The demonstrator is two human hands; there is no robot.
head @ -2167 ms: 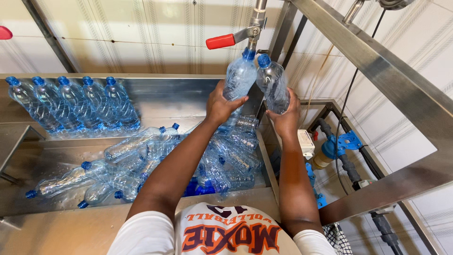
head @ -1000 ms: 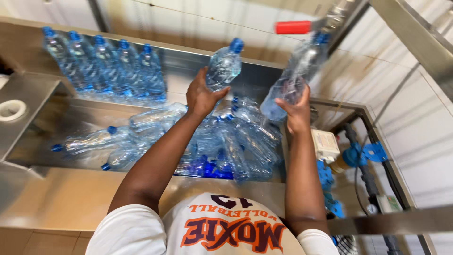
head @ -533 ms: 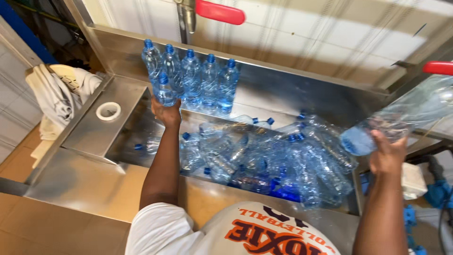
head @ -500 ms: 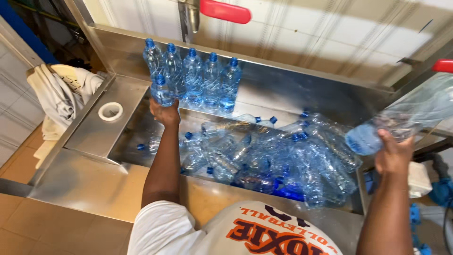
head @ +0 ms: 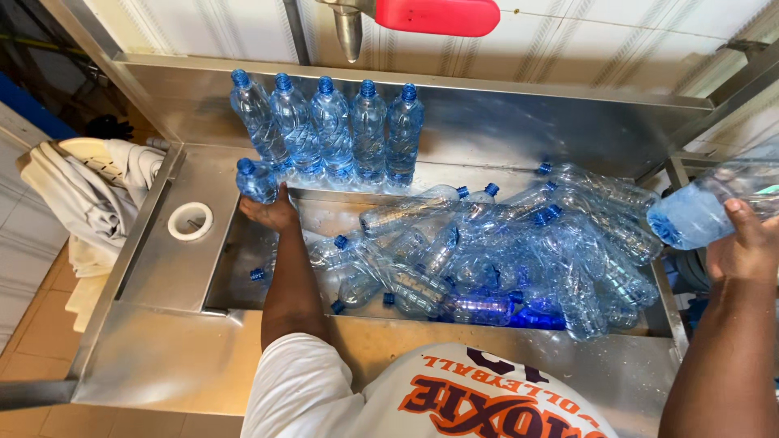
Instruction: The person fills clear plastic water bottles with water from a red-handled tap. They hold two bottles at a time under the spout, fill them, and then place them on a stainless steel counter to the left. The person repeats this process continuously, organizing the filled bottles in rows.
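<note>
Two bottles in hand: left hand [head: 272, 212] clenched around a capped bottle [head: 256, 180], upright, touching the 9 o'clock end of the five-bottle row [head: 333, 130] on the ledge. Right hand [head: 742, 247], far out at 3 o'clock, grasping a second bottle [head: 706, 207], long axis near horizontal, open mouth toward 9 o'clock. Heaped bottles [head: 503, 259] in the trough [head: 243, 268] between.

A steel counter [head: 162, 357] carries upright filled bottles [head: 333, 134], its basin [head: 243, 259] holding empty bottles [head: 503, 251].
</note>
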